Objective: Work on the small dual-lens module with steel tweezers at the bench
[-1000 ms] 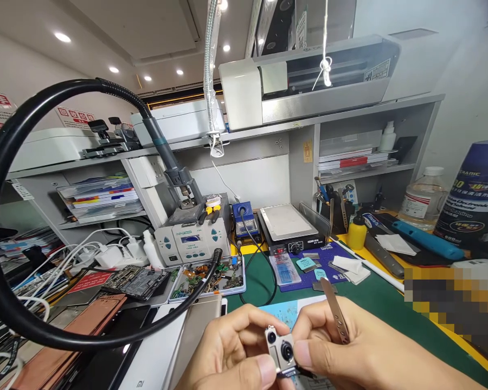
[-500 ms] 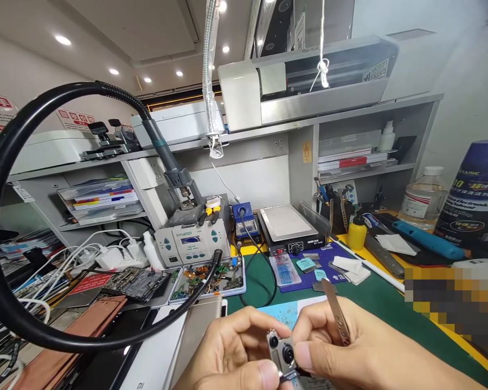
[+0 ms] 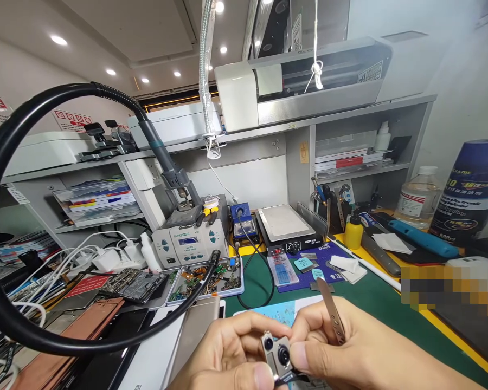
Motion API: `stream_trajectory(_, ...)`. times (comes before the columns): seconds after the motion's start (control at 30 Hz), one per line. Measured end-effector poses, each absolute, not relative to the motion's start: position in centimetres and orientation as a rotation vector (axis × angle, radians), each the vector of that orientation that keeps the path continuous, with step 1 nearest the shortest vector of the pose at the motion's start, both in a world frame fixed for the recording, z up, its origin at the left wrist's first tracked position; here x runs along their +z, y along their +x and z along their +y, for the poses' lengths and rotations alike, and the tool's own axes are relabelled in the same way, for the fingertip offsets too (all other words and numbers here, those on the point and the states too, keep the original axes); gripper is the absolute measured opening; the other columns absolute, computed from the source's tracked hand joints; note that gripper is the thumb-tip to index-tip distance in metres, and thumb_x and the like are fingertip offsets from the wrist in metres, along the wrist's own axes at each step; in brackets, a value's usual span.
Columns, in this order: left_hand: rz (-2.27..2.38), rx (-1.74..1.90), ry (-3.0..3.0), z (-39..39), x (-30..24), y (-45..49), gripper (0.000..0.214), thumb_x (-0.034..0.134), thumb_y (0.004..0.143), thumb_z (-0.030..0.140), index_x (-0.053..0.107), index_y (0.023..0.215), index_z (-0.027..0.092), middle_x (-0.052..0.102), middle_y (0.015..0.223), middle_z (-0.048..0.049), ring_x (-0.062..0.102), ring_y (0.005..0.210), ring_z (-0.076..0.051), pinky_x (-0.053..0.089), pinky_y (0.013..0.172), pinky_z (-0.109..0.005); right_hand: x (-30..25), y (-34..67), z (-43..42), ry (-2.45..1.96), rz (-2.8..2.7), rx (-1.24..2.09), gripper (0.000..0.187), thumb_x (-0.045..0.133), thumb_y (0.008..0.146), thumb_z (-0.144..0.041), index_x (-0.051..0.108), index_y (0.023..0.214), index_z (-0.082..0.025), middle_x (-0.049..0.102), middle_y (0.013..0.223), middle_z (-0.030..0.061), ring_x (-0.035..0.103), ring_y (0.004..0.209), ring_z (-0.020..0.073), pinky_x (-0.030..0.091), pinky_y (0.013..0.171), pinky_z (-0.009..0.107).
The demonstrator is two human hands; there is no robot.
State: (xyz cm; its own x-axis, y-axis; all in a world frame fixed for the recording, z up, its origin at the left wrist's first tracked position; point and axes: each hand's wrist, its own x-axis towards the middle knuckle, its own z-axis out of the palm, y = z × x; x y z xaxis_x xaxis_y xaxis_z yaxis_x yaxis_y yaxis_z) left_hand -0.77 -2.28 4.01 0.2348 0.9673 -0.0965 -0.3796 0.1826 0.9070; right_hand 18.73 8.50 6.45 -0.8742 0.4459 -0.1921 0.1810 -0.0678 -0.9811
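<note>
A small metal-framed phone camera module (image 3: 277, 355) with two black lenses is held low at the front, tilted, its lenses facing me. My left hand (image 3: 231, 355) is closed on it, the thumb at its lower left edge. From the other side my right hand (image 3: 333, 346) pinches its right edge, thumb beside the larger lens. A thin, flat metal tool with a row of holes (image 3: 331, 311) is tucked in my right hand and sticks up past the knuckles. Below both hands lies a blue and white printed sheet (image 3: 264, 318), mostly covered.
A tray of small circuit parts (image 3: 183, 284) stands behind my left hand. A black hose (image 3: 106, 346) loops across the left side above stacked phones. Farther back are a hot air station (image 3: 187, 246) and a heating plate (image 3: 287, 222); bottles (image 3: 417, 197) stand at right.
The camera module has shifted slightly left and turned a little between my fingers. The whole view has moved slightly; both hands keep their hold.
</note>
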Motion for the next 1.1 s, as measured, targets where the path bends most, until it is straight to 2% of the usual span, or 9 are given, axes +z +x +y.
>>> stream_trajectory(0.17,0.771,1.141,0.877,-2.3,3.8,-0.7,0.045,0.084,0.075,0.035,0.07,0.113,0.015,0.072,0.081,-0.0052,0.063,0.069,-0.007,0.044,0.064,-0.015,6.5,18.6,8.5,-0.718,-1.905,2.156,0.036,0.078,0.08,-0.049,0.063,0.078,-0.016,0.038,0.047,-0.0113,0.027,0.039,0.0032,0.02,0.039,0.02)
stream_trajectory(0.4,0.782,1.119,0.879,-2.4,3.7,-0.8,0.047,0.081,0.078,0.034,0.068,0.12,0.017,0.074,0.084,-0.0057,0.067,0.073,-0.009,0.043,0.061,-0.014,6.2,18.8,8.4,-0.678,-1.873,2.176,0.027,0.075,0.086,-0.037,0.063,0.077,-0.014,0.04,0.046,-0.0111,0.028,0.039,0.0023,0.017,0.039,0.02)
stream_trajectory(0.6,0.798,1.113,0.888,-2.3,3.8,-0.9,0.046,0.083,0.076,0.034,0.07,0.115,0.014,0.073,0.08,-0.0076,0.065,0.069,-0.01,0.043,0.061,-0.016,6.3,18.7,8.5,-0.68,-1.863,2.195,0.037,0.079,0.08,-0.047,0.061,0.075,-0.015,0.04,0.043,-0.0116,0.026,0.038,0.0028,0.017,0.039,0.02)
stream_trajectory(0.77,0.814,1.14,0.904,-2.3,3.7,-1.0,0.048,0.083,0.075,0.039,0.068,0.114,0.015,0.073,0.078,-0.0072,0.064,0.067,-0.01,0.044,0.063,-0.018,5.9,18.6,9.0,-0.767,-1.584,2.247,0.045,0.06,0.09,-0.06,0.063,0.078,-0.017,0.026,0.047,-0.0125,0.015,0.042,0.0052,0.015,0.04,0.02)
stream_trajectory(0.83,0.809,1.146,0.886,-2.4,3.7,-1.0,0.048,0.084,0.073,0.038,0.068,0.112,0.016,0.073,0.078,-0.0066,0.064,0.068,-0.01,0.044,0.065,-0.019,5.6,18.6,9.4,-0.717,-1.391,2.271,0.056,0.051,0.092,-0.065,0.061,0.068,-0.016,0.023,0.05,-0.0114,0.014,0.043,0.0058,0.018,0.04,0.02)
stream_trajectory(0.93,0.8,1.139,0.858,-2.5,3.9,-1.0,0.044,0.085,0.072,0.035,0.068,0.109,0.017,0.073,0.079,-0.0065,0.065,0.069,-0.011,0.043,0.066,-0.02,5.2,18.8,9.8,-0.68,-1.431,2.019,0.067,0.041,0.094,-0.07,0.058,0.057,-0.016,0.036,0.053,-0.005,0.036,0.048,0.0105,0.037,0.052,0.025)
stream_trajectory(1.0,0.804,1.135,0.839,-2.6,4.1,-1.0,0.043,0.086,0.071,0.033,0.068,0.107,0.017,0.073,0.078,-0.0062,0.065,0.069,-0.011,0.043,0.066,-0.02,5.1,18.9,9.7,-0.773,-1.578,1.655,0.069,0.033,0.095,-0.07,0.063,0.062,-0.018,0.051,0.065,0.0018,0.05,0.068,0.0175,0.041,0.069,0.03)
stream_trajectory(1.03,0.809,1.135,0.836,-2.6,4.2,-1.0,0.043,0.086,0.07,0.033,0.068,0.106,0.017,0.073,0.078,-0.006,0.065,0.069,-0.011,0.042,0.065,-0.02,5.1,19.0,9.5,-0.836,-1.644,1.48,0.069,0.029,0.096,-0.071,0.065,0.066,-0.019,0.054,0.071,0.0032,0.05,0.074,0.0197,0.039,0.073,0.031)
stream_trajectory(1.1,0.819,1.143,0.842,-2.6,4.3,-1.1,0.044,0.086,0.069,0.034,0.068,0.105,0.016,0.074,0.078,-0.0058,0.065,0.069,-0.011,0.042,0.066,-0.02,5.1,19.1,8.9,-0.974,-1.757,1.252,0.071,0.021,0.095,-0.073,0.064,0.071,-0.022,0.049,0.071,0.0022,0.045,0.072,0.0206,0.034,0.069,0.033)
